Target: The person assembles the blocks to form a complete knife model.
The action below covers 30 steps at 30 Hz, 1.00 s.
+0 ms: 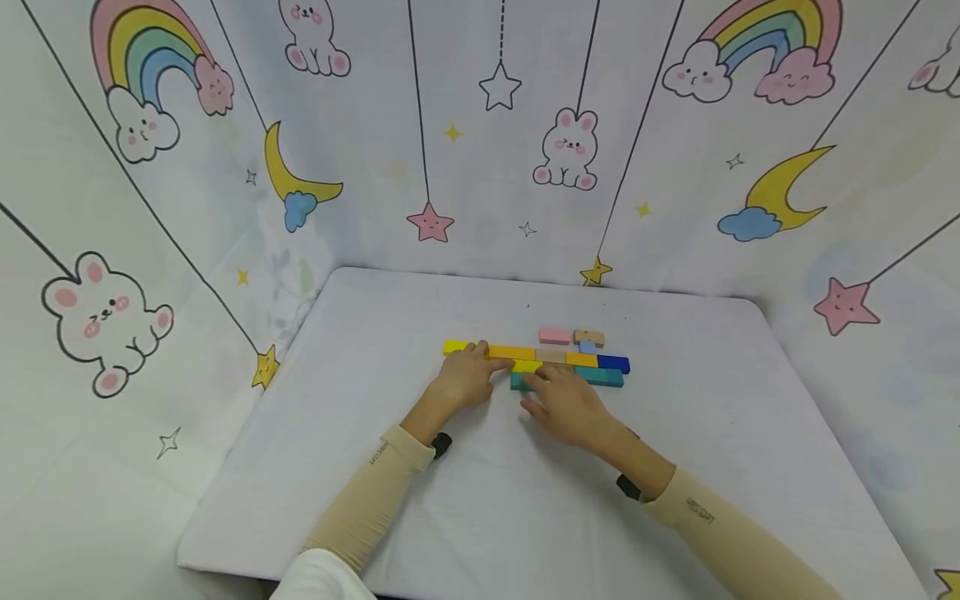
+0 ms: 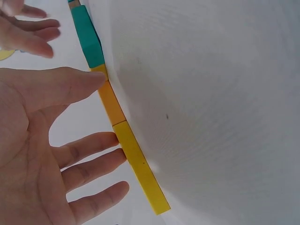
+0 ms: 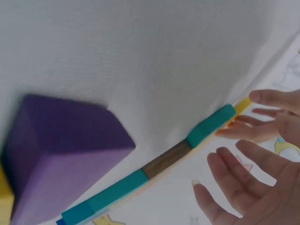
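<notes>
My left hand [image 1: 467, 382] rests its fingertips along a row of blocks, by the yellow block [image 1: 453, 347] and the orange block [image 1: 513, 353]. In the left wrist view its thumb touches the row and its fingers lie loosely extended against the side of the yellow block [image 2: 140, 166]. My right hand [image 1: 572, 407] is over the front row, near a teal block [image 1: 517, 382] and a yellow block [image 1: 527, 366]. Its fingers look relaxed and hold nothing in the right wrist view. There, a brown block [image 3: 167, 159] lies between teal blocks [image 3: 211, 125].
Behind the rows lie a pink block [image 1: 554, 336], a tan block [image 1: 588, 338] and a light blue block [image 1: 587, 347]. A dark blue block [image 1: 615, 364] ends the back row. A purple block [image 3: 75, 136] looms close in the right wrist view. Everything lies on a white table [image 1: 360, 333].
</notes>
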Each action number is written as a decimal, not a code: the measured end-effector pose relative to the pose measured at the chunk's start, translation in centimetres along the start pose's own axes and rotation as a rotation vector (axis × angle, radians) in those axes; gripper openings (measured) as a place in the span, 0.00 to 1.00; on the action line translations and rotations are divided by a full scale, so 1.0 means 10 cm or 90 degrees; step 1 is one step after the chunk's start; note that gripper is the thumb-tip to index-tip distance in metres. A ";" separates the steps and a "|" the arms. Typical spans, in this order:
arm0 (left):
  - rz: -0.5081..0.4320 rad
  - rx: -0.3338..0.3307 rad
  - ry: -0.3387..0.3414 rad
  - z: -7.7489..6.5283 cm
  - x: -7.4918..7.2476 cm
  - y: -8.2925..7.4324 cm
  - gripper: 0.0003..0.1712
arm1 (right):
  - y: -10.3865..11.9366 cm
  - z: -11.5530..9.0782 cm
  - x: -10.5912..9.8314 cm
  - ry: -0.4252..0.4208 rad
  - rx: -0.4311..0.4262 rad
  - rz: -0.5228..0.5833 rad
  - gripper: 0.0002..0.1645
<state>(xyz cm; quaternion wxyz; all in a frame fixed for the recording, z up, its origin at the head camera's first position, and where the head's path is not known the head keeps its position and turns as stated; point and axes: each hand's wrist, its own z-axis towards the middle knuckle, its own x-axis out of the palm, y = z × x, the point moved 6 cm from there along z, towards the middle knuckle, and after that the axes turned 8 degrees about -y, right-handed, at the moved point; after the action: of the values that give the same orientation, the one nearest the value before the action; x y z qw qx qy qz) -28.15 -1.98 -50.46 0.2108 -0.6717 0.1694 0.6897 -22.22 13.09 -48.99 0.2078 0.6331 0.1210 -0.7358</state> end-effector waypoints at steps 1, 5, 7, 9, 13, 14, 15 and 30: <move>-0.002 0.002 -0.002 0.01 0.00 0.00 0.32 | -0.02 -0.02 -0.03 -0.009 0.010 0.010 0.33; -0.006 0.005 0.000 0.02 0.02 -0.01 0.32 | -0.11 -0.13 -0.15 -0.051 0.021 0.039 0.30; -0.010 0.001 0.003 0.02 0.02 -0.01 0.32 | -0.14 -0.20 -0.21 -0.066 0.021 0.048 0.30; -0.012 -0.002 0.005 0.02 0.01 -0.01 0.32 | -0.18 -0.28 -0.27 -0.077 0.024 0.054 0.29; -0.025 -0.005 0.006 0.00 0.00 -0.02 0.32 | -0.27 -0.46 -0.34 -0.085 0.037 0.046 0.26; -0.026 -0.005 0.005 0.00 -0.01 -0.01 0.32 | -0.30 -0.51 -0.36 -0.089 0.040 0.049 0.25; -0.028 -0.005 0.005 0.00 -0.02 -0.01 0.32 | -0.32 -0.55 -0.38 -0.096 0.043 0.051 0.24; -0.014 -0.005 0.008 -0.01 -0.02 -0.01 0.32 | -0.61 -1.15 -0.46 -0.123 0.086 0.077 0.21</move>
<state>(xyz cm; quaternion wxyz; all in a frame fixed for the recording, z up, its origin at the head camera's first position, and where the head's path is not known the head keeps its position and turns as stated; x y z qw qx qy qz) -28.05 -1.95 -50.27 0.2145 -0.6788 0.1608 0.6837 -14.41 24.23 -46.97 0.2189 0.5779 0.0121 -0.7861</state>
